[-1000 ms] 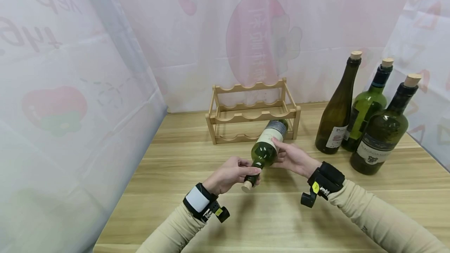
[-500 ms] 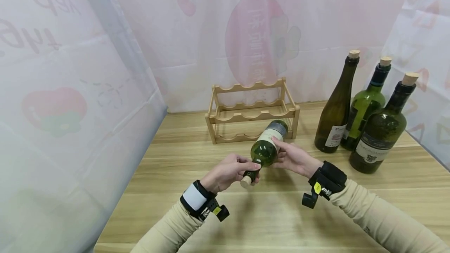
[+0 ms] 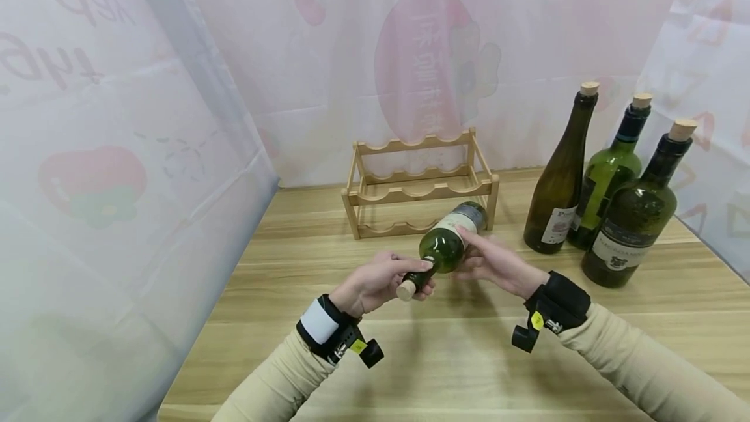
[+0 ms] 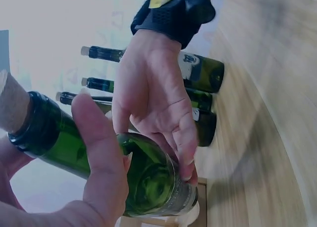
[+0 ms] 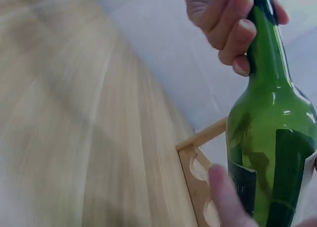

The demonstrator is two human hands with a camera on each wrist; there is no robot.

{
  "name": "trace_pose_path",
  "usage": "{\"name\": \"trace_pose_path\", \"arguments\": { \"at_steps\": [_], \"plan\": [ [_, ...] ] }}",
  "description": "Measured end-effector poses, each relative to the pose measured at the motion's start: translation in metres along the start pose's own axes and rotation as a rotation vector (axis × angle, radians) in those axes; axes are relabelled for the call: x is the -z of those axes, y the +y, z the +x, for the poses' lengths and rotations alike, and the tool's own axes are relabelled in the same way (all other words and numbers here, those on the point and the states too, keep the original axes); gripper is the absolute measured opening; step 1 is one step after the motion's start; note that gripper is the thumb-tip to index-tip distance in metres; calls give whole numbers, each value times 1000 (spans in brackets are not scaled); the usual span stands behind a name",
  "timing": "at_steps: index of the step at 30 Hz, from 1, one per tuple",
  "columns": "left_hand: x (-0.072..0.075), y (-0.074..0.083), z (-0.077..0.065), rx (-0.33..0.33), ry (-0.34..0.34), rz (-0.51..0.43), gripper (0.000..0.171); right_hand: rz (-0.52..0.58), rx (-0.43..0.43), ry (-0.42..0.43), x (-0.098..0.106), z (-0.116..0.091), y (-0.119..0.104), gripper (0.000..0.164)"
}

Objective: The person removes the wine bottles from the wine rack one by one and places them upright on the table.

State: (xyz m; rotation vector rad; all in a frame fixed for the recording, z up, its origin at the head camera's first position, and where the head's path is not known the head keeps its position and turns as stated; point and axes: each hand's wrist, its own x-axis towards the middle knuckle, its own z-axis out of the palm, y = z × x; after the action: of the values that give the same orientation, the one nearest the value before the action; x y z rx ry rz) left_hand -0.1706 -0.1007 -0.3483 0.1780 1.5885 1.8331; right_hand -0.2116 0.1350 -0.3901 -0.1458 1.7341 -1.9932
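Both of my hands hold a green wine bottle (image 3: 442, 249), tilted with its base toward the rack and its neck toward me. My left hand (image 3: 375, 283) grips the neck just behind the cork (image 3: 406, 290), its thumb lying across the top. On the bottle's body, my right hand (image 3: 498, 266) has the thumb by the pale label (image 3: 456, 221) and the fingers round the side and underneath. Behind it stands a wooden wine rack (image 3: 418, 196) with scalloped rails; the bottle's base overlaps its lower right front in the head view. In the right wrist view, left fingers (image 5: 237, 38) wrap the neck.
Three corked wine bottles stand upright on the right: a slim brown one (image 3: 553, 194), a green one (image 3: 614, 171) and a wide dark one (image 3: 635, 213). A printed curtain (image 3: 328, 83) hangs behind and beside the wooden table (image 3: 281, 318).
The cork end has risen and shifted slightly left, while the base has moved a little right. My right wrist has moved a bit to the right. Both hands keep their hold on the wine bottle.
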Motion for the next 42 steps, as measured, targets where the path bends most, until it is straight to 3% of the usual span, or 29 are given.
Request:
{"name": "trace_pose_path", "arguments": {
  "at_steps": [3,5,7,9,13,16,19,27,36,42],
  "plan": [
    [-2,3,-1,-15,-12,-4,19,-239,66,121,-3,-10,-3,78],
    [-3,5,-2,-24,-4,-9,19,-448,175,215,-7,-17,-3,78],
    [-3,7,-3,-27,7,-18,18,-654,360,298,-12,-23,-1,75],
    [-3,8,-4,-24,14,-24,17,-845,605,347,-18,-25,0,69],
    [-1,9,-3,-21,1,-30,29,-1164,1040,306,-30,-23,0,70],
    [0,10,-3,-33,-4,-35,38,-1329,1179,229,-39,-17,-1,74],
    [0,11,-3,-41,-6,-39,37,-1418,1247,216,-44,-11,0,72],
    [-2,13,-1,-44,29,-22,31,-1484,1406,284,-43,0,-1,53],
    [-4,23,2,-103,73,108,43,-1500,1373,316,-44,-7,-20,46],
    [1,18,15,-264,219,159,16,-1336,1293,317,-41,-10,-32,48]
  ]
}}
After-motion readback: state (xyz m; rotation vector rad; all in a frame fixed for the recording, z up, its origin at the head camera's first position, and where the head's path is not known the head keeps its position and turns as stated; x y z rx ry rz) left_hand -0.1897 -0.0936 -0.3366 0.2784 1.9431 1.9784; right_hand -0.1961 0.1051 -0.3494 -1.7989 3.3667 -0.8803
